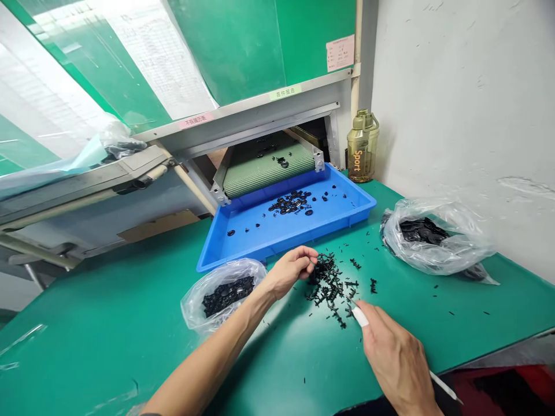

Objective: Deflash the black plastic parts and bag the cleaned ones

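My left hand [298, 267] is closed in a pinch at the upper left edge of a pile of small black plastic pieces [329, 282]. Whatever sits between its fingertips is too small or hidden to make out. Wrapped in my right hand [396, 352] is a thin pointed tool [446, 387] with a pale rear end, its slim tip reaching the pile's lower right side. Something white [360, 316] shows at the front of that grip. A few branched black pieces [373, 285] lie apart from the pile, on the right.
A blue tray [277, 245] with black parts stands under the green conveyor belt [269, 164]. One plastic bag of black pieces [195, 303] is by my left forearm, another bag [466, 245] at right. A bottle [363, 147] stands by the wall on the green table [108, 323].
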Motion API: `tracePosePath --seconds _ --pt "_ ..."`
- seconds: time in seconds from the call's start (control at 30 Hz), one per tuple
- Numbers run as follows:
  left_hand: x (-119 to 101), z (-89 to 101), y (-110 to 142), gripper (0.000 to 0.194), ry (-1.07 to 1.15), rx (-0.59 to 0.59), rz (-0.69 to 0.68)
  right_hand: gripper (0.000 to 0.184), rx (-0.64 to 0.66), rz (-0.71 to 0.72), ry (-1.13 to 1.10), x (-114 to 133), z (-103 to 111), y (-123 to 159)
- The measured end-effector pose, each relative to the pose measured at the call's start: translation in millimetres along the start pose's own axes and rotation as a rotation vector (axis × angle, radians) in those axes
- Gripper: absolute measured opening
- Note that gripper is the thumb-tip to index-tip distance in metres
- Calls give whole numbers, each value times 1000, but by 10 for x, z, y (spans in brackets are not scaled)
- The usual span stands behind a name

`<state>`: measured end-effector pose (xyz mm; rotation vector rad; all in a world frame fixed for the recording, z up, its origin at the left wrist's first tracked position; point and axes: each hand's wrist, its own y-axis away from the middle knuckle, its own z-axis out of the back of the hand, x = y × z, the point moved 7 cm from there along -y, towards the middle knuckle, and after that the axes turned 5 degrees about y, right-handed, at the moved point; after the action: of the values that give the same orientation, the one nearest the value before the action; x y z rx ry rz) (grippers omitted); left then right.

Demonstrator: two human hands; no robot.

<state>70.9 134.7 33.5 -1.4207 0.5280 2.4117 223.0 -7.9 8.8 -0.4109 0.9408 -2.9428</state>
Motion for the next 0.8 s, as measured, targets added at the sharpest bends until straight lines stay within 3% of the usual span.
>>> tracePosePath --seconds 0.1,0.27,0.33,0.4,0.5,0.6,0.7,0.8 --pt "-39 203 428 29 117 -111 -8 33 3 12 -9 -5 -23 22" --pt "78 835 1070 28 -281 -531 -41 33 25 15 -10 -4 -35 31" --pt "153 1012 1172 26 -441 -575 -76 32 19 17 -12 3 -20 25" --pt "199 1083 1187 24 -598 -534 -127 32 6 15 -13 6 -2 19" --pt "139 1012 1144 22 -756 -508 -219 32 -2 18 -14 12 7 14" --pt "-4 730 960 25 -668 -493 -306 33 -4 24 -4 18 4 9" --pt "-66 257 529 28 -580 -267 -383 34 -13 22 13 21 12 1" --pt "38 -21 67 28 -534 -104 -313 34 -23 19 20 33 31 -7"
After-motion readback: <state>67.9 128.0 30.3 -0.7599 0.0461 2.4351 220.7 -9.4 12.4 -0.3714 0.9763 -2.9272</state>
